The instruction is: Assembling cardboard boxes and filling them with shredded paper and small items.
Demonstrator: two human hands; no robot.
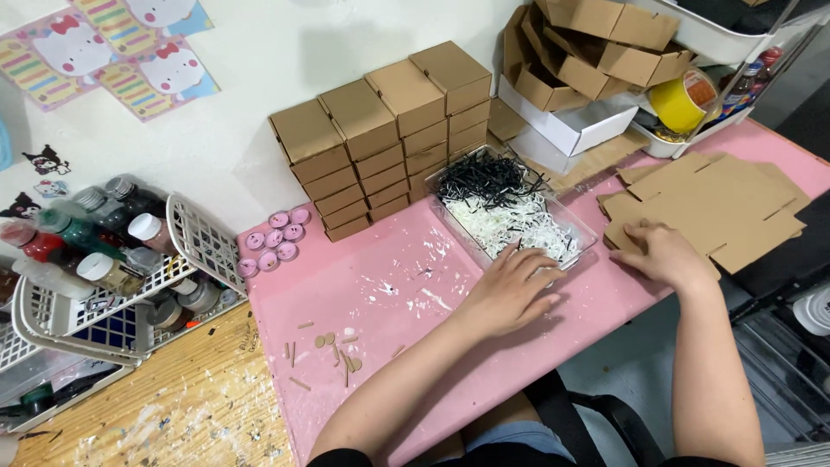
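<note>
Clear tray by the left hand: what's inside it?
The clear tray holds shredded paper: black shreds at the far end, white shreds nearer. The left hand covers the near edge; the tray's bottom is buried.

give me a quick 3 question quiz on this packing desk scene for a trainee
1. True or false: the left hand rests at the clear tray of shredded paper.
2. What does the right hand touch? A) tape roll B) flat cardboard sheets C) paint bottle
3. What colour is the mat under the hands?

Key
1. True
2. B: it lies on the flat cardboard sheets.
3. Pink
</note>
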